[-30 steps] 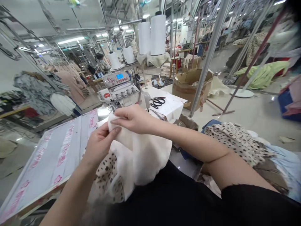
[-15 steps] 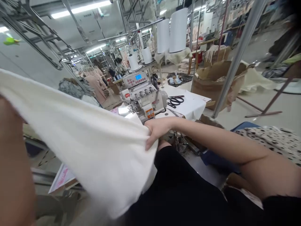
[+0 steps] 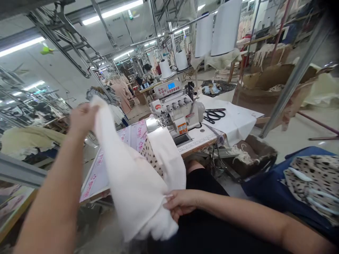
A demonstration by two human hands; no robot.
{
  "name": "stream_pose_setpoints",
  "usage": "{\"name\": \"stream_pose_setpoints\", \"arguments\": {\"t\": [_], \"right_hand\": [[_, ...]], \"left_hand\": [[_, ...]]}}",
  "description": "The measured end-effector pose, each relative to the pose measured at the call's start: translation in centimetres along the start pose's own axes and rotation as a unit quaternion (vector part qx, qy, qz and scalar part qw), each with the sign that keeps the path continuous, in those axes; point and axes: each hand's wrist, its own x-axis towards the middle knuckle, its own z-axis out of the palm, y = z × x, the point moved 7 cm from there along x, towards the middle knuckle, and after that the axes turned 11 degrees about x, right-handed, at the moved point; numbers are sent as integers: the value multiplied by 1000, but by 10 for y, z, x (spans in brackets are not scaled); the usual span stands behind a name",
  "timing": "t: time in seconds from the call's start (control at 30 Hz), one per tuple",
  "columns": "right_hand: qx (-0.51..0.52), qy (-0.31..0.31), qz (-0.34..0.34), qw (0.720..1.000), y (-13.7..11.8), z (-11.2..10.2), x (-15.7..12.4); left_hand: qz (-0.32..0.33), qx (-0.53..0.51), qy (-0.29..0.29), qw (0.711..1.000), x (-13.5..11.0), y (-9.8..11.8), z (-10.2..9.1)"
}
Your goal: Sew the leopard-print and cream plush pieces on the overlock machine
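Note:
A large piece of white fabric [image 3: 132, 180] stretches between my two hands. My left hand [image 3: 83, 118] is raised at the left, its fingers closed on the upper corner of the cloth. Lower down, close to my lap, my right hand [image 3: 182, 204] pinches the gathered lower edge. Behind the cloth stands an overlock sewing machine [image 3: 176, 109] with a lit blue display. More white cloth drapes from the machine's front over the table edge, and a strip of spotted fabric [image 3: 150, 157] shows beside it. Part of the spotted piece is hidden by the white fabric.
Black scissors [image 3: 214, 114] lie on the table right of the machine. Tall white thread cones [image 3: 225, 28] stand above. A metal pole [image 3: 293, 77] slants at the right, before a cardboard box [image 3: 243, 95]. Spotted fabric [image 3: 315, 180] is piled at lower right.
My left hand has moved inward and up from the left edge, so the white fabric hangs more slack. My right hand is lower, nearer my lap. The view has shifted left.

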Motion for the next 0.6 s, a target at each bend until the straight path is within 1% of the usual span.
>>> {"name": "stream_pose_setpoints", "arguments": {"t": [0.03,0.07,0.13,0.17,0.2,0.23,0.27,0.33,0.4,0.47,0.53,0.57,0.6], "right_hand": [[-104,105,-26,989,13,-24,-3],[-147,145,-34,978,26,-39,-7],[-205,191,-48,959,43,-62,-20],[-224,202,-53,952,45,-71,-27],[-241,215,-62,944,42,-78,-34],[-256,232,-74,936,34,-85,-40],[-267,252,-90,926,22,-92,-44],[-281,300,-125,903,-14,-105,-48],[-277,345,-177,879,-56,-117,-45],[-242,373,-261,857,-98,-122,-37],[-199,372,-337,841,-126,-121,-26],[-186,361,-354,843,-134,-118,-18],[-183,343,-347,854,-135,-113,-9]], "left_hand": [[17,-12,-47,999,-12,14,30],[33,-22,-82,996,-24,27,58],[86,-49,-170,981,-50,51,111],[112,-66,-206,970,-61,61,131],[135,-84,-237,958,-71,69,146],[154,-99,-262,947,-79,75,156],[169,-113,-281,938,-84,81,161],[184,-139,-305,924,-89,87,161],[185,-161,-317,916,-89,90,153],[177,-180,-321,913,-86,91,142],[173,-190,-323,911,-84,92,131],[176,-193,-322,910,-84,93,127],[181,-195,-320,909,-83,96,125]]}}
